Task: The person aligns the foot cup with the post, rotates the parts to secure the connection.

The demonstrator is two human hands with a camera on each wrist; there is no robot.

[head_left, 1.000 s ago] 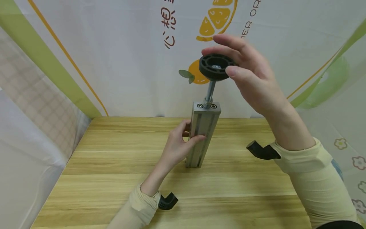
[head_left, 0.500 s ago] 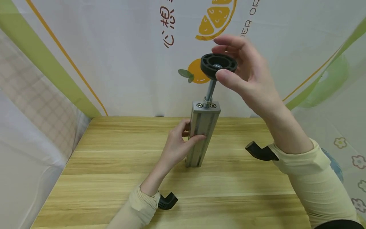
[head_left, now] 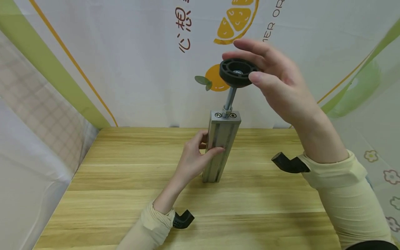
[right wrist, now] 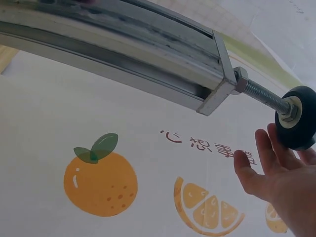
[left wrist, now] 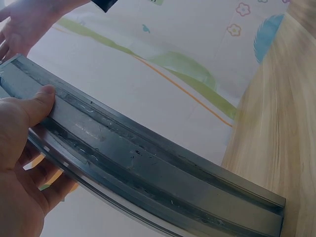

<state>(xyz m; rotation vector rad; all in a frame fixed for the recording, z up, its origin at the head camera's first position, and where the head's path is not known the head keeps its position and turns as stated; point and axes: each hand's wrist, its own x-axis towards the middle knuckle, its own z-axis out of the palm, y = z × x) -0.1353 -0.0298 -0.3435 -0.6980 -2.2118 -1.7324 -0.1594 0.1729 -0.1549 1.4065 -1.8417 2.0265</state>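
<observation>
My left hand [head_left: 197, 156] grips an upright silver aluminium profile [head_left: 218, 149], thumb across its near face and fingers behind it. The profile's lower end stands on the wooden table. A threaded rod [head_left: 230, 99] with a hex nut [right wrist: 240, 80] rises from the top end plate [head_left: 225, 117], which has two screws. On the rod sits a round black levelling foot [head_left: 238, 72], hollow side up. My right hand [head_left: 278, 81] holds this foot loosely at its rim, thumb on the near side and fingers behind. In the right wrist view, some fingers [right wrist: 266, 148] spread free beside the foot.
The wood-grain table [head_left: 125, 194] reaches back to a white curtain [head_left: 140, 69] printed with oranges and lettering. More curtain hangs at the left and right. Black bent camera mounts [head_left: 183, 219] stick out from both sleeves.
My right thumb slid left across the foot's near side while the fingers drew back, then returned to the right with the fingers stretched out again. Left hand and profile stayed put.
</observation>
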